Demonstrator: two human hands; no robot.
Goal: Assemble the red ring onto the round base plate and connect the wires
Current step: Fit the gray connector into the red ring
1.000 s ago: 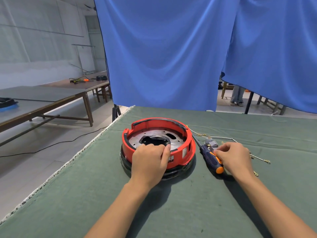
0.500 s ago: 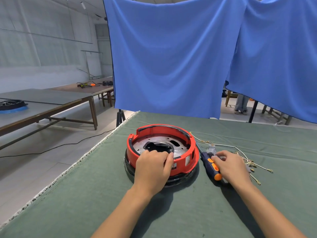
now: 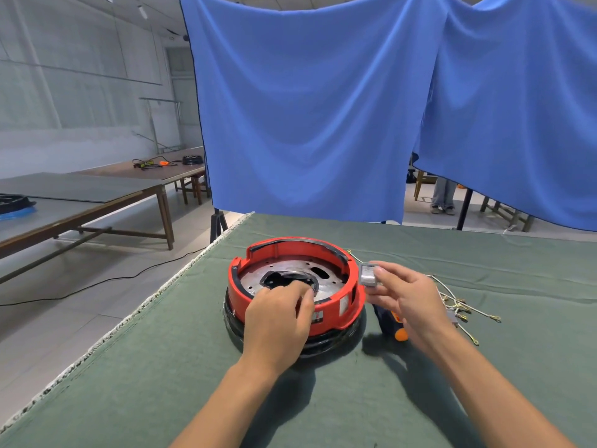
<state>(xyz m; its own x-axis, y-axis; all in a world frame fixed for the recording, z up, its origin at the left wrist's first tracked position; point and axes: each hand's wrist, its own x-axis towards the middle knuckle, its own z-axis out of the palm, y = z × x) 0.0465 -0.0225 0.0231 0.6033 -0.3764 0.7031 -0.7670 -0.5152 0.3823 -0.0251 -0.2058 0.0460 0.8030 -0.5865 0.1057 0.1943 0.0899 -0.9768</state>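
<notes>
Red ring (image 3: 326, 313) glossy plastic; base plate (image 3: 326, 279) dull metal; tablecloth (image 3: 161, 367) matt.

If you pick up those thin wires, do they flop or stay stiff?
Probably floppy: the wires lie in loose curves on the green cloth. Likely light, being so thin. Their small metal ends may snag on one another.

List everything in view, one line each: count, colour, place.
red ring: one, red, seated on the base plate
base plate: one, silver metal, mid table
grey block: one, grey, pinched beside the ring
wires: several, pale with brass ends, right of the ring
screwdriver: one, blue and orange, under the right hand
table: one, green cloth
curtains: two, blue, behind
left hand: on the ring's near edge
right hand: holds the block
</notes>
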